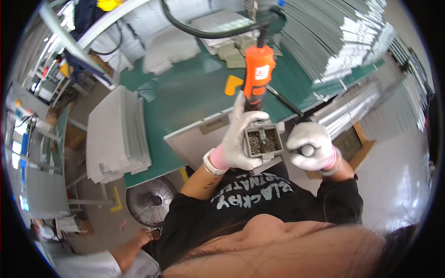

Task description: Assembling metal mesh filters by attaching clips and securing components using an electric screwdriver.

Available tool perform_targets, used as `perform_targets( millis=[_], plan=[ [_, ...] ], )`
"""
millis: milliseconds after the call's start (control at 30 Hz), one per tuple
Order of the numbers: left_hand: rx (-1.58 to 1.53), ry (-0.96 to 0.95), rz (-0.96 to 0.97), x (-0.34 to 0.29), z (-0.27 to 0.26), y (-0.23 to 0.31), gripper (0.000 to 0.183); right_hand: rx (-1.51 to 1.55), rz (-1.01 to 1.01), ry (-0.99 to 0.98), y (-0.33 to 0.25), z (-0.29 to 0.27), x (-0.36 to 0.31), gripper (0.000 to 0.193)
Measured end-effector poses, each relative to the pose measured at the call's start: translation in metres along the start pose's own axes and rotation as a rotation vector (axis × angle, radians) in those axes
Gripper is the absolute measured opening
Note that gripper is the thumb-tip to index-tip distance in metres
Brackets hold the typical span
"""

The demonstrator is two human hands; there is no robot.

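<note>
My left hand [241, 139], in a white glove, grips a small grey box [280, 144] with two compartments of small metal fasteners. Just beyond its fingers hangs an orange hand-held power tool [259, 69] with a black lower end; whether the hand touches it I cannot tell. My right hand [310, 146], also gloved, is closed beside the box around something with a rounded grey end [307, 150]; the rest is hidden. Under the box, a perforated metal panel [194, 139] reaches over the table edge. A dark rod-like tool [285, 100] slants beyond my right hand.
The green table [181, 97] carries a stack of grey panels [111, 134] at left, a tall panel stack [315, 41] at far right and a yellow angled piece [232, 85]. A floor fan [152, 201] stands below left. Near my right wrist is an open cardboard box [364, 155]. Another person's arm [130, 250] shows lower left.
</note>
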State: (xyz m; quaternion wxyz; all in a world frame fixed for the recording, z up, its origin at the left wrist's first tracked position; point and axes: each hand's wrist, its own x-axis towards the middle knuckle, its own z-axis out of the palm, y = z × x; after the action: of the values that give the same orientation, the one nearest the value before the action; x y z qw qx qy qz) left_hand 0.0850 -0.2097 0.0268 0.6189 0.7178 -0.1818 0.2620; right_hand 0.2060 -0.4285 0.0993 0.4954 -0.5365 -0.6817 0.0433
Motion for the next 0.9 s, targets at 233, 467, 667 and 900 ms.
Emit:
perform_targets(
  millis=[233, 467, 667, 900],
  plan=[
    [-0.104, -0.056, 0.1, -0.017, -0.017, -0.005, 0.098, 0.345, 0.832, 0.597, 0.093, 0.105, -0.079, 0.006],
    [-0.321, -0.073, 0.031, -0.018, -0.025, 0.009, 0.1, 0.138, 0.786, -0.446, 0.207, 0.221, -0.219, 0.037],
    [-0.412, -0.023, -0.034, -0.02, -0.023, -0.002, 0.097, 0.205, 0.95, -0.579, 0.199, 0.225, -0.175, 0.036],
    [-0.389, -0.024, 0.015, -0.02, -0.029, -0.013, 0.094, 0.591, 1.18, -0.697, 0.201, 0.202, -0.131, 0.039]
  ],
)
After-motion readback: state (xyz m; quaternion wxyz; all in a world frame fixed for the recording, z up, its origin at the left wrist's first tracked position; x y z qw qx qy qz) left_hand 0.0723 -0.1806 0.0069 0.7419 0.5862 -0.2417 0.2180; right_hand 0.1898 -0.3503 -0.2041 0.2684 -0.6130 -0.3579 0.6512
